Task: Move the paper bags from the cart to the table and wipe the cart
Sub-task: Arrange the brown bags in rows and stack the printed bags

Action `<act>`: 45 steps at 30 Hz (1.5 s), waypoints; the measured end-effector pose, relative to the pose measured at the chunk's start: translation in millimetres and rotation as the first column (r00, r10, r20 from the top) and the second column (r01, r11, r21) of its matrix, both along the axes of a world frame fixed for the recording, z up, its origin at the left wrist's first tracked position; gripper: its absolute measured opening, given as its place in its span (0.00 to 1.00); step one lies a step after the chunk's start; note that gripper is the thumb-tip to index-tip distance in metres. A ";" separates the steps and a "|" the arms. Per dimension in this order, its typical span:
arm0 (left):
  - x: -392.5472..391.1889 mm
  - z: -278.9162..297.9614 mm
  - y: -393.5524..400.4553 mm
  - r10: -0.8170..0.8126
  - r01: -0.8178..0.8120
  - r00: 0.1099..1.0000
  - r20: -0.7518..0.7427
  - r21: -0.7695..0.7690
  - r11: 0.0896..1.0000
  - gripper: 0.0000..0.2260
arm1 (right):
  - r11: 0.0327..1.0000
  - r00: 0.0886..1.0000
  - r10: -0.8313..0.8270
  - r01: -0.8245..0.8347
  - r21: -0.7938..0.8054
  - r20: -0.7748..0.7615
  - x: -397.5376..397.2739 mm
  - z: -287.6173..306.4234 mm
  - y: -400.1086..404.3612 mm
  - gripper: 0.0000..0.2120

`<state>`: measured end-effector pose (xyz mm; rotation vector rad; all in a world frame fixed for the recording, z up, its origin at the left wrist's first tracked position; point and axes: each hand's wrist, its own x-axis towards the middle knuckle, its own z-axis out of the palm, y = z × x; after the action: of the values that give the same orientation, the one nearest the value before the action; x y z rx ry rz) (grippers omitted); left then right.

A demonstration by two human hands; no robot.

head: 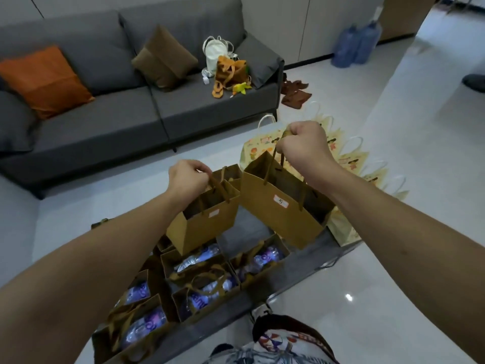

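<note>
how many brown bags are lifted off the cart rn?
2. One brown bag hangs from the left hand; the labelled bag hangs from the right hand. Others remain below on the cart.

Office lounge, grey sofa (136, 95) with cushions (46, 80), glossy tiled floor (409, 143), water-cooler bottles (358, 44) by wall

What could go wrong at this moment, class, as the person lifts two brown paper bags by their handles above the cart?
1. The left hand and the right hand each hold a bag only by thin handles; the right bag hangs tilted, so anything inside might slide or a handle tear.
2. The left bag hangs just above the packed bags on the cart; swinging it could knock one over.
3. The two lifted bags nearly touch and may bump.
</note>
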<state>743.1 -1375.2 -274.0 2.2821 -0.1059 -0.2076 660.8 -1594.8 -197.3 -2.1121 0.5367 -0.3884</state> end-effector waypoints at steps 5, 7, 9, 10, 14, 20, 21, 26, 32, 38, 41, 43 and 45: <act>2.2 -22.6 -39.4 -0.160 0.162 0.987 -0.031 0.099 0.982 0.09 | 0.998 0.998 -0.020 0.024 0.057 -0.061 -35.5 -21.9 -22.6 0.10; 1.6 -31.5 -57.4 -0.204 0.206 0.979 -0.025 0.144 0.968 0.10 | 0.996 0.997 -0.023 0.030 0.084 -0.076 -44.1 -31.1 -30.1 0.13; 4.4 -42.9 -72.3 -0.207 0.209 0.978 -0.025 0.172 0.963 0.11 | 0.994 0.996 -0.033 0.041 0.102 -0.077 -49.3 -42.0 -36.4 0.16; 6.1 -48.7 -78.1 -0.207 0.208 0.978 -0.029 0.184 0.961 0.11 | 0.993 0.996 -0.043 0.052 0.102 -0.080 -51.7 -47.2 -39.1 0.17; 12.3 -76.8 -93.4 -0.239 0.249 0.968 -0.071 0.206 0.946 0.11 | 0.988 0.994 -0.062 0.073 0.139 -0.087 -57.9 -63.2 -48.3 0.20; 9.5 -121.1 -103.0 -0.345 0.351 0.936 -0.070 0.286 0.892 0.09 | 0.984 0.993 -0.041 0.060 0.165 -0.113 -56.9 -79.4 -55.2 0.19; 8.3 -127.8 -104.3 -0.340 0.350 0.936 -0.087 0.296 0.889 0.09 | 0.985 0.992 -0.041 0.060 0.160 -0.121 -56.4 -82.3 -56.0 0.20; 5.7 -154.0 -98.6 -0.310 0.343 0.939 -0.150 0.339 0.876 0.08 | 0.988 0.978 -0.042 0.072 0.139 -0.203 -54.1 -94.7 -56.7 0.13; 3.4 -170.1 -84.5 -0.304 0.377 0.923 -0.236 0.396 0.837 0.03 | 0.978 0.976 -0.019 0.063 0.199 -0.215 -44.8 -109.3 -48.1 0.14; 9.4 -140.2 -65.5 -0.265 0.324 0.943 -0.203 0.359 0.876 0.08 | 0.976 0.970 0.037 0.017 0.219 -0.240 -27.6 -101.3 -25.2 0.15; 10.3 -107.2 -50.0 -0.235 0.262 0.964 -0.128 0.273 0.926 0.13 | 0.973 0.949 0.115 -0.048 0.226 -0.295 -18.5 -83.6 -7.2 0.13; 5.7 -83.4 -33.5 -0.220 0.242 0.966 -0.137 0.167 0.956 0.17 | 0.974 0.935 0.175 -0.119 0.193 -0.309 -13.2 -71.8 6.8 0.11; -1.1 -61.4 -13.1 -0.229 0.239 0.966 -0.120 0.079 0.968 0.23 | 0.971 0.935 0.220 -0.182 0.153 -0.278 -7.7 -59.0 23.8 0.12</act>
<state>742.0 -1388.2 -335.4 2.3428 -0.3156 -0.4695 653.2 -1571.0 -256.3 -2.0889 0.4926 0.0776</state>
